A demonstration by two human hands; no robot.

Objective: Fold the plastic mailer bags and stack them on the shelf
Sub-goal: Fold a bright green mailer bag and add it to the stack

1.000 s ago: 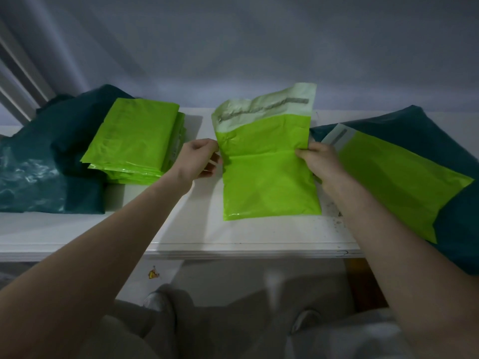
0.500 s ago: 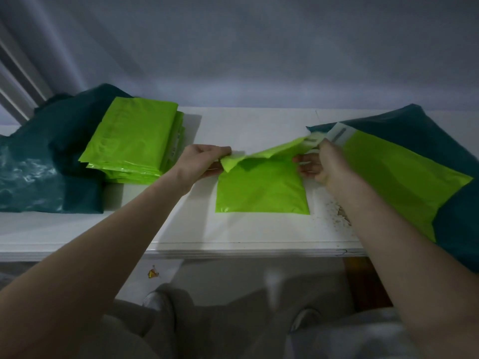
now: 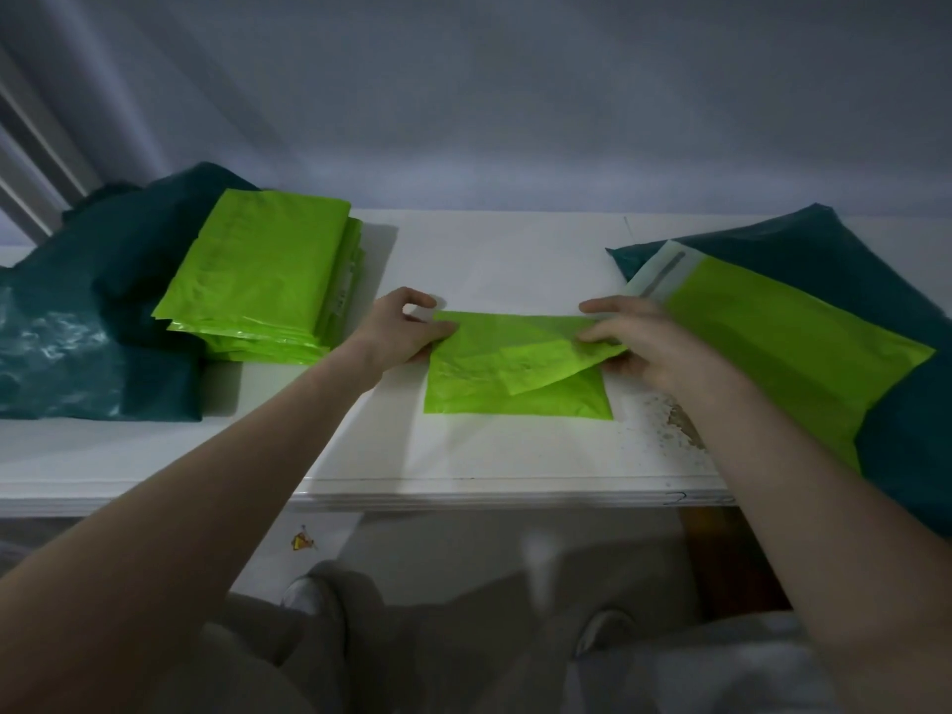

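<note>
A lime-green mailer bag lies on the white shelf in the middle, its top half folded down over the lower half. My left hand pinches the fold at the bag's left edge. My right hand pinches the folded flap at the right edge, which sits slightly lifted and askew. A stack of folded green bags rests to the left. An unfolded green bag with a white adhesive strip lies on the right.
Dark teal plastic bags lie under both piles, one at the left and one at the right. Chipped paint marks the shelf near its front right. A grey wall rises behind. My legs show below the shelf edge.
The bag was held upright with its white strip on top, then its top half came down toward me. It now lies folded nearly flat on the shelf, both hands still at its sides.
</note>
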